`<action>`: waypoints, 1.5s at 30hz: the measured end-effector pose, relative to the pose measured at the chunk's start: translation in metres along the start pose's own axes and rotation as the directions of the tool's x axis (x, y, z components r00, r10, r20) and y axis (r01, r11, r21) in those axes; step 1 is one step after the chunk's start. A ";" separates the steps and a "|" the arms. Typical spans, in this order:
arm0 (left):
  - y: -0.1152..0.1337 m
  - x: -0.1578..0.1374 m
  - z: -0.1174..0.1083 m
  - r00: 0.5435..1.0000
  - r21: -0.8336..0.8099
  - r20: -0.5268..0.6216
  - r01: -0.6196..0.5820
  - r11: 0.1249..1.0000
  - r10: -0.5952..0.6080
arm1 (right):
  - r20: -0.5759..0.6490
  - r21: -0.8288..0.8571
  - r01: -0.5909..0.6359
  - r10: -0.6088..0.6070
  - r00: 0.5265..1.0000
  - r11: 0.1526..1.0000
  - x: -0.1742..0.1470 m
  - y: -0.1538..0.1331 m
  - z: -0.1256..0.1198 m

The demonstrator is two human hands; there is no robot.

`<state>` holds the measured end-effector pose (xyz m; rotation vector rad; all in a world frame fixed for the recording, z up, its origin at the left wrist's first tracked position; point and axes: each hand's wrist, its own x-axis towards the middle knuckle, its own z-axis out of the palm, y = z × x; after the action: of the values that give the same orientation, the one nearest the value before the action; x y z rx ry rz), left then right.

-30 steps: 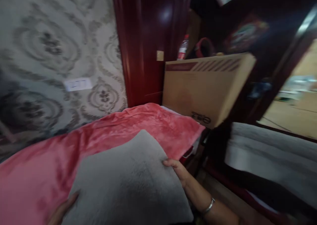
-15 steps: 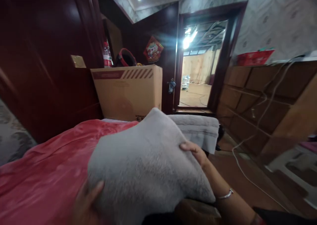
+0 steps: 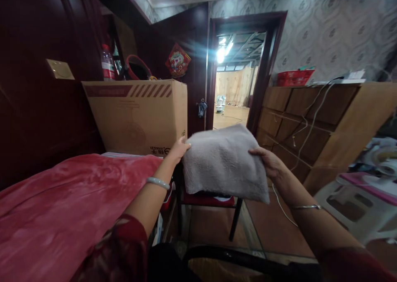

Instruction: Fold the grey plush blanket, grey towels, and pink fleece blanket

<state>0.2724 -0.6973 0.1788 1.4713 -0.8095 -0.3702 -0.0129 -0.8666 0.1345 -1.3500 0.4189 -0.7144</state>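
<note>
A grey plush cloth is stretched between my two hands above a chair with a red seat. At its upper left corner, my left hand pinches the fabric between thumb and fingers. The right side edge is gripped by my right hand, thumb on top. The cloth hangs nearly flat, its lower right corner drooping past the seat. It covers the upper part of the chair, so whether it touches anything beneath cannot be made out.
A pink blanket spreads on the left, with a large cardboard box behind it. Wooden drawers line the right wall. A white stool with a pink top stands at right. A cable trails over the floor.
The grey cloth has moved forward, away from me, from near my lap to above the chair. Both arms are now extended, and the cloth is spread flatter. The view has shifted somewhat right.
</note>
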 end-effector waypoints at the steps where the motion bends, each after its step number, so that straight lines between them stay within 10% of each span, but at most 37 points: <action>1: -0.007 0.003 0.006 1.000 0.032 -0.023 -0.010 0.999 0.010 | -0.008 -0.003 -0.019 0.019 1.000 1.000 0.004 0.008 -0.006; 27: -0.041 0.031 0.004 0.977 0.266 0.007 -0.207 0.941 0.213 | -0.165 0.105 -0.013 0.030 0.986 0.994 0.017 0.000 0.005; 34: -0.049 0.026 0.006 0.961 0.208 -0.014 -0.266 0.941 0.275 | -0.119 -0.093 0.236 -0.247 0.962 0.967 0.012 -0.005 0.014; 45: -0.047 0.027 0.011 0.966 0.253 -0.048 -0.235 0.938 0.255 | -0.033 -0.052 -0.034 0.032 0.999 0.998 0.022 -0.008 0.004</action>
<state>0.2951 -0.7284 0.1391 1.5800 -0.9881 -0.0213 0.0039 -0.8797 0.1458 -1.3798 0.4877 -0.7029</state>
